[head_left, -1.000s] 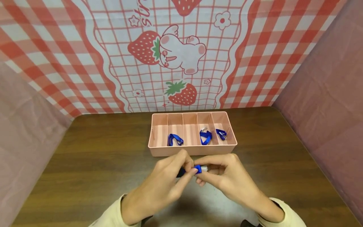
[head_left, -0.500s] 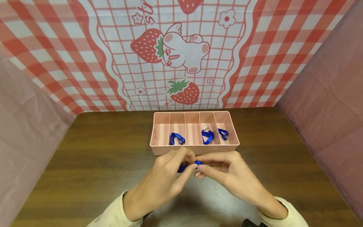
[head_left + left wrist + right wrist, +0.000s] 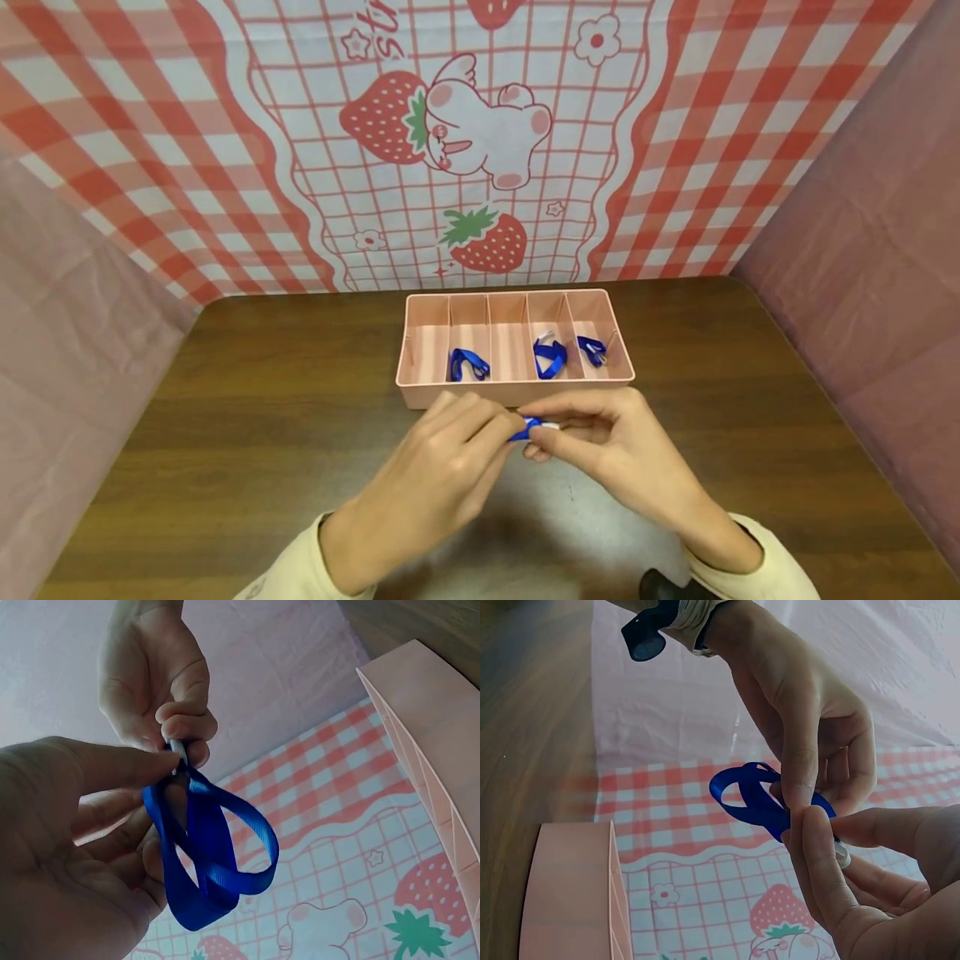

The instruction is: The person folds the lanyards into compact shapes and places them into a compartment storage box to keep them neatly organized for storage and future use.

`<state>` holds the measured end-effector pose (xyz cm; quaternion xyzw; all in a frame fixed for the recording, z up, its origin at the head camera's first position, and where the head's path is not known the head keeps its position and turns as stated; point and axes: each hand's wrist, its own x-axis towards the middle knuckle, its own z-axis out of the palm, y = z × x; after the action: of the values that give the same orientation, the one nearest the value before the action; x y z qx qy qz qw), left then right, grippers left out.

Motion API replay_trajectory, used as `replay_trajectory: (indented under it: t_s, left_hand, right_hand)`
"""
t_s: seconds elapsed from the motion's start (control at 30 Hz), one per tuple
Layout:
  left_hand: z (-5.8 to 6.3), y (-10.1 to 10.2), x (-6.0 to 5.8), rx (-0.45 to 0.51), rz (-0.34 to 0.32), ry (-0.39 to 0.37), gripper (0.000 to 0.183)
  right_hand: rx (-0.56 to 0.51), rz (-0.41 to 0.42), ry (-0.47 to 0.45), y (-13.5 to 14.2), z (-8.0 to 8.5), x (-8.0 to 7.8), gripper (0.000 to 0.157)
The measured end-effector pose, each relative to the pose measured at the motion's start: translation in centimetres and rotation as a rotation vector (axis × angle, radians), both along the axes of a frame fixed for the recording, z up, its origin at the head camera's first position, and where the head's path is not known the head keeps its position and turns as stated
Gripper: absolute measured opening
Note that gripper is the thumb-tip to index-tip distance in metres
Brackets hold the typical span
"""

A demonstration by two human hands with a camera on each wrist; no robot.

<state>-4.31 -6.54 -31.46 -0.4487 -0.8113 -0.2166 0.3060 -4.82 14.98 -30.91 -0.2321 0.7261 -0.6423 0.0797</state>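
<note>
Both hands meet on a blue lanyard (image 3: 531, 427), held above the table just in front of a pink divided box (image 3: 517, 392). My left hand (image 3: 427, 483) pinches the ribbon between thumb and fingers, its back turned up toward the head camera. The right hand (image 3: 637, 454) grips the lanyard beside its whitish metal end, thumb against forefinger. In the left wrist view the lanyard (image 3: 210, 892) hangs in folded loops below the fingertips. From the right wrist the same blue loops (image 3: 754, 799) show behind the meeting fingers, which partly cover the metal end (image 3: 842, 855).
Folded blue lanyards lie in the box's second (image 3: 470, 365), fourth (image 3: 551, 358) and fifth (image 3: 592, 350) compartments from the left. Behind the wooden table (image 3: 262, 400) hangs a strawberry-print cloth (image 3: 487, 150), with pink cloth (image 3: 855, 250) at the sides.
My left hand has rolled over the lanyard, hiding its thumb from the head camera. The whitish end, covered half a second ago, shows again by the right thumb. Both hands stay together.
</note>
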Motion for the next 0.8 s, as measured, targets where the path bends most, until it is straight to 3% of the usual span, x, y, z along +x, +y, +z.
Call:
replay_trajectory:
  t_s: [0.17,0.4,0.57,0.67,0.8]
  left_hand:
    - [0.0,-0.1,-0.1,-0.009,0.007,0.027,0.012]
    - [0.0,-0.1,0.0,-0.051,0.092,0.123,0.031]
    - [0.0,-0.3,-0.2,-0.111,0.088,0.11,0.03]
    - [-0.1,-0.4,-0.4,-0.1,0.07,0.085,0.027]
    - [0.0,-0.8,-0.6,-0.051,0.027,-0.009,0.031]
  right_hand:
    - [-0.001,0.009,-0.001,0.0,0.0,-0.1,0.016]
    - [0.017,-0.016,-0.005,0.2,0.3,0.0,0.018]
    - [0.027,-0.036,-0.015,0.5,0.6,0.1,0.018]
    - [0.027,-0.032,-0.012,0.9,0.9,0.1,0.017]
    - [0.038,-0.018,0.006,1.5,1.4,0.1,0.017]
